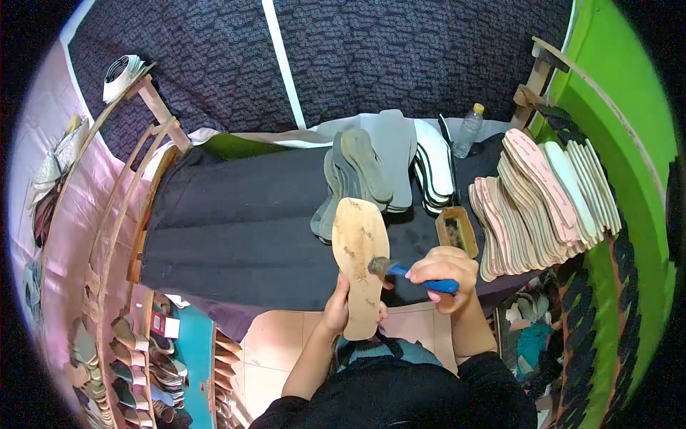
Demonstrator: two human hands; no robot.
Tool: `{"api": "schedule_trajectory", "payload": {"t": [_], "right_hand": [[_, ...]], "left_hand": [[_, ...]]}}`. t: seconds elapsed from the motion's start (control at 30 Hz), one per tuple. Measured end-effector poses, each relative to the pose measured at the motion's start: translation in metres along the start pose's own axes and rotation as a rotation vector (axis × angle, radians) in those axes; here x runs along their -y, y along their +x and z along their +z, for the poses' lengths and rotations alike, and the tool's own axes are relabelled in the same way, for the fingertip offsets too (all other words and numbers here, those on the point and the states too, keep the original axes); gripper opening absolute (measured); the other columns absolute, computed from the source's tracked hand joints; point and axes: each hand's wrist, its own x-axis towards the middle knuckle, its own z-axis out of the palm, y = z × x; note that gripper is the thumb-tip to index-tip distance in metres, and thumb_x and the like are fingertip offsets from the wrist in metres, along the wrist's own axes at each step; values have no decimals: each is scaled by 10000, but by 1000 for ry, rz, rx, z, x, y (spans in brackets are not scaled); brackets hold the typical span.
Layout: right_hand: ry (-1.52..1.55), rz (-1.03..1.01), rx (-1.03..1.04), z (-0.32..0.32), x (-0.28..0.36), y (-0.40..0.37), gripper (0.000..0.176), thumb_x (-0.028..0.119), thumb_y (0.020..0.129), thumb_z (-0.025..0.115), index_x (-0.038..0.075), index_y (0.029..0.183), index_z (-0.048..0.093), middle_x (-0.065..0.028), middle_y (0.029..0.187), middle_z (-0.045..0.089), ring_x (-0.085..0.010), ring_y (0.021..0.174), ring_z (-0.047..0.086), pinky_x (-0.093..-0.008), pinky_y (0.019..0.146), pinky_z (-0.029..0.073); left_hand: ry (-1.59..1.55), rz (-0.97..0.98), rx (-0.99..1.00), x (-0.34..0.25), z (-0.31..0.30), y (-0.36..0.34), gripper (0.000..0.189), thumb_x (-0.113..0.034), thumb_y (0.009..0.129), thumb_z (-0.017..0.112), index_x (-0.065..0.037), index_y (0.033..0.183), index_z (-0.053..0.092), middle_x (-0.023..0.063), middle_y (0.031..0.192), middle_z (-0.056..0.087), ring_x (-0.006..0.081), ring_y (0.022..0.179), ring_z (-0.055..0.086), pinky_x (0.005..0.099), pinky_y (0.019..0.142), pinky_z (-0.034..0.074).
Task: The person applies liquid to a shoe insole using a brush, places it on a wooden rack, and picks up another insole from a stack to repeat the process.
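Observation:
A tan insole-shaped piece with brown smears is held upright by my left hand, whose fingers wrap round its lower part. My right hand is closed on a blue-handled brush. The brush's bristles touch the middle of the insole's face. Just beyond my right hand, a small yellowish rectangular container with dark residue rests on the dark cloth. Grey insoles lie stacked behind the tan piece.
White and black insoles and a clear bottle with a yellow cap stand at the back of the dark-covered table. Pink and beige insole stacks fill its right side. Shelves with footwear are at lower left.

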Motion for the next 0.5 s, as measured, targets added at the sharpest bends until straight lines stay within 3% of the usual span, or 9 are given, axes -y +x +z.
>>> {"api": "schedule_trajectory", "payload": {"t": [0.13, 0.2, 0.3, 0.4, 0.5], "right_hand": [[-154, -44, -188, 10, -7, 9, 259, 257, 849, 547, 10, 814, 616, -137, 794, 650, -248, 656, 623, -306, 570, 462], [-247, -77, -154, 9, -9, 13, 222, 227, 831, 566, 11, 827, 616, -141, 810, 649, -250, 660, 617, -312, 564, 457], [-229, -119, -69, 12, -11, 8, 155, 180, 783, 595, 30, 809, 627, -126, 800, 652, -240, 636, 608, -316, 549, 455], [-29, -78, -27, 7, -6, 9, 159, 168, 798, 556, 31, 768, 632, -121, 755, 652, -245, 619, 625, -304, 550, 457], [-223, -113, -160, 8, -15, 19, 194, 195, 827, 541, 19, 811, 621, -139, 802, 653, -255, 672, 634, -317, 575, 460]], "left_hand": [[-45, 21, 11, 3, 2, 1, 858, -677, 845, 83, 19, 1203, 436, 175, 843, 599, 228, 660, 607, 309, 566, 504], [-55, 34, -15, 1, 4, 2, 856, -677, 846, 84, 16, 1203, 438, 175, 891, 597, 231, 662, 608, 309, 566, 503], [-10, 26, -2, -1, 3, 2, 802, -651, 865, 98, -11, 1258, 378, 184, 1112, 525, 253, 695, 614, 322, 566, 504], [-5, 31, -21, 5, -5, 3, 769, -627, 878, 96, -22, 1278, 354, 192, 1135, 516, 259, 704, 614, 324, 561, 503], [-28, 56, 69, 8, -5, 4, 742, -608, 888, 93, -35, 1288, 342, 199, 1146, 513, 263, 698, 614, 318, 545, 503]]}}
